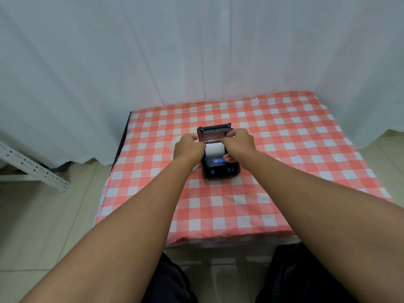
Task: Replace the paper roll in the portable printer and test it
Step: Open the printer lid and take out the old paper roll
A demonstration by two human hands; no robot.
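A small black portable printer (220, 169) with blue buttons sits in the middle of the checked table, its lid (215, 133) tipped up and back. A white paper roll (214, 149) lies in the open compartment. My left hand (189, 147) pinches the roll's left end. At the roll's right end my right hand (238, 144) holds it, thumb resting near the blue label. Behind my left hand a second white roll (175, 143) lies on the cloth, mostly hidden.
The table (284, 171) has a red-and-white checked cloth and stands against a white curtain (196, 51). A grey metal shelf frame (32, 169) leans on the tiled floor at the left. My dark-clothed knees are under the near table edge.
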